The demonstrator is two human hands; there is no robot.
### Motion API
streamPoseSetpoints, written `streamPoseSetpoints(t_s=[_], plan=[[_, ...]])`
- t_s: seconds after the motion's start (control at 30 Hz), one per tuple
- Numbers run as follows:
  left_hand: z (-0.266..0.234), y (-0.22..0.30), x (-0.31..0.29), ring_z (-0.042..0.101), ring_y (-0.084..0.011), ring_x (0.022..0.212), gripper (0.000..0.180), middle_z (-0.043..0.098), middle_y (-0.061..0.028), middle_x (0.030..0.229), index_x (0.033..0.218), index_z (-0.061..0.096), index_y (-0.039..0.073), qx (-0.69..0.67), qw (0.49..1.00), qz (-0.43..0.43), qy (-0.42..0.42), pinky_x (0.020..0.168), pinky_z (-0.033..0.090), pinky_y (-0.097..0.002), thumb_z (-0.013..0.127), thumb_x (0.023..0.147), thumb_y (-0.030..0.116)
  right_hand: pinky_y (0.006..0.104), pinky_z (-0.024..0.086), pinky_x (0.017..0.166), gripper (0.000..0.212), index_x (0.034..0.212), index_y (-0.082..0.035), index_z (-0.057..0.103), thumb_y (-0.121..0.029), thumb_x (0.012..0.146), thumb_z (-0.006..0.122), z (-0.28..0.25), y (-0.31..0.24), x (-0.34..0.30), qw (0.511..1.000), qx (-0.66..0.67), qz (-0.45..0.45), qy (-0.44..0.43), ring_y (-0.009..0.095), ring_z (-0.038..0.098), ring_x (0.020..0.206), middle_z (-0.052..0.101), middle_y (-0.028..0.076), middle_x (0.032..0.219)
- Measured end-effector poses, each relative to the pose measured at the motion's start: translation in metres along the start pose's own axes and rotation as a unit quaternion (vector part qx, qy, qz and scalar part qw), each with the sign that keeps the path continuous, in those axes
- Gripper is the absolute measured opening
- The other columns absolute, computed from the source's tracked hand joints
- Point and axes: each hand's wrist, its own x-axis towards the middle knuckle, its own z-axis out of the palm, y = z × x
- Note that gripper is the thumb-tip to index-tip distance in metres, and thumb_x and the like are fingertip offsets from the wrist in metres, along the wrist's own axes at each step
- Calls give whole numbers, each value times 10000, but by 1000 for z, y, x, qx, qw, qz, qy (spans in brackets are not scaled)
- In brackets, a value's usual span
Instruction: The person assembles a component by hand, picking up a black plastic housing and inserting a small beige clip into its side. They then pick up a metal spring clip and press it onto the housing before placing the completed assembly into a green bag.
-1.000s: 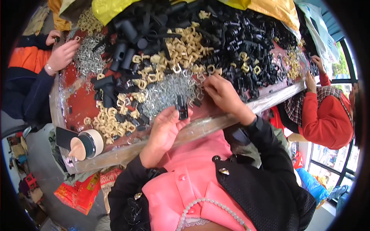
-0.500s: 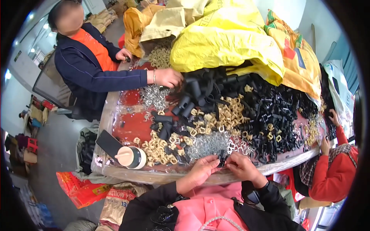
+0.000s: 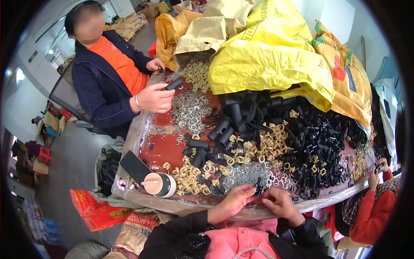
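At the near edge of the table, my left hand [image 3: 235, 201] pinches a small black plastic part [image 3: 258, 186] upright between thumb and fingertips. Just to its right, my right hand [image 3: 281, 203] is closed, thumb against fingers; whatever it may hold is too small to make out. Beyond my hands lie a heap of fine silver metal pieces [image 3: 245, 173] and some silver clips [image 3: 279, 178]. Tan ring-like plastic parts [image 3: 189, 178] are piled to the left, and a large heap of black plastic parts [image 3: 317, 146] spreads to the right.
A lidded cup [image 3: 160, 184] and a dark phone-like slab [image 3: 136, 166] stand at the table's left corner. Yellow sacks [image 3: 267, 56] cover the far side. Across at the left a co-worker's hand [image 3: 157, 98] holds a black tube; another person in a red sleeve [image 3: 374, 211] works at right.
My right hand has drawn slightly away from the black part, which stays in my left. The co-worker at left has lifted a black tube from the heap. The whole view has shifted slightly.
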Motion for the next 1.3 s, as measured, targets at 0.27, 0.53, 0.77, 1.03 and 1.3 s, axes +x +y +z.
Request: streamPoseSetpoints(t_s=[0.27,0.53,0.77,1.03,1.3], plan=[[5,0,-2,544,-138,866,183,564,-57,948,997,516,9,41,999,-3,24,825,436,-295,516,827,76,276,414,513,113,758,-11,548,-116,762,590,8,16,3,998,29,-8,64,199,528,568,537,95,649],[1,-9,1,542,-188,950,194,573,-103,992,1010,529,-12,16,1000,-9,-1,863,421,-309,481,838,63,252,393,511,89,776,-5,526,-82,772,570,12,23,-10,995,65,35,74,140,493,558,523,80,652],[14,-13,-15,539,-161,925,206,566,-83,988,1027,513,-8,4,1000,1,-10,856,421,-294,486,839,74,233,396,541,65,777,-2,506,-51,779,549,21,13,-27,991,100,57,74,110,491,602,527,62,681],[28,1,-12,557,-181,896,158,575,-83,960,974,526,18,26,1000,5,12,750,481,-301,501,827,71,181,339,515,57,794,-45,456,-65,846,446,20,15,-15,974,191,13,118,42,401,589,488,-13,751],[14,-10,-26,563,-163,797,109,566,-50,856,925,519,27,47,995,3,86,726,487,-287,518,818,53,192,319,481,199,728,-66,466,-207,867,461,18,12,-14,949,294,90,68,38,369,543,408,-41,631]])
